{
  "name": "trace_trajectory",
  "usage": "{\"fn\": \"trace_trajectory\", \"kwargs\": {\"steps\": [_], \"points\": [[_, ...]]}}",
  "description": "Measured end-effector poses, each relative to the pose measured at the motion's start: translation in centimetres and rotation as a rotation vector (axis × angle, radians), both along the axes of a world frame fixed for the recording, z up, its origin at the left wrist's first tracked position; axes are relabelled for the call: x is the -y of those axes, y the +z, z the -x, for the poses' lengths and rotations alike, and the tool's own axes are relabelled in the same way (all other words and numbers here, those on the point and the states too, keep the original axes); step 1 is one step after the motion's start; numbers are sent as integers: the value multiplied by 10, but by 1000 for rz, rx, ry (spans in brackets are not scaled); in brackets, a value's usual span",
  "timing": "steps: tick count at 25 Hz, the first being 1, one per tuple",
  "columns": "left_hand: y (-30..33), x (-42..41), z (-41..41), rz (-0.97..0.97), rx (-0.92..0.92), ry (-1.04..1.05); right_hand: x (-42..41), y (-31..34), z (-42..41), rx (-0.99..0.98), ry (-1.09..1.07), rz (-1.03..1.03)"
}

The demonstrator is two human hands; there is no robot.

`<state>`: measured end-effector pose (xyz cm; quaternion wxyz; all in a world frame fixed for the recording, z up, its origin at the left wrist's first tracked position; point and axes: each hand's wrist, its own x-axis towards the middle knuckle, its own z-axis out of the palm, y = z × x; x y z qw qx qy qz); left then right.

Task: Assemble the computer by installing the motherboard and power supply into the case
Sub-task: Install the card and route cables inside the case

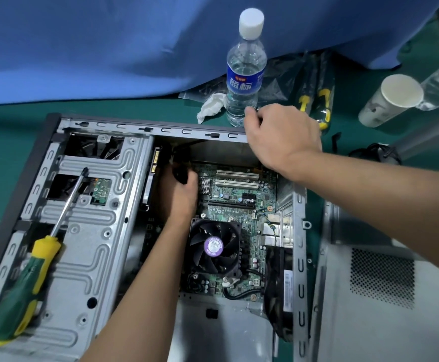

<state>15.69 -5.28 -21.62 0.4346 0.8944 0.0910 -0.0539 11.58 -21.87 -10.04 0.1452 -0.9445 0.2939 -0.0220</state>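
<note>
With the motherboard (236, 202) already lying inside the open case (103, 205), the left hand (178, 194) gripped a black cable connector (180, 173) beside the drive cage while the right hand (281, 137) pinched something small at the rim, likely readying a plug-in.
</note>
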Motion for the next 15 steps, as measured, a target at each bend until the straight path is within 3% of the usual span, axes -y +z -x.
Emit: {"fn": "trace_trajectory", "kwargs": {"steps": [5,15], "points": [[5,2,-8,16,-101,-40,0,0,0,2,5,-3],[8,1,-12,2,-103,8,1,0,-1,7,11,1]]}}
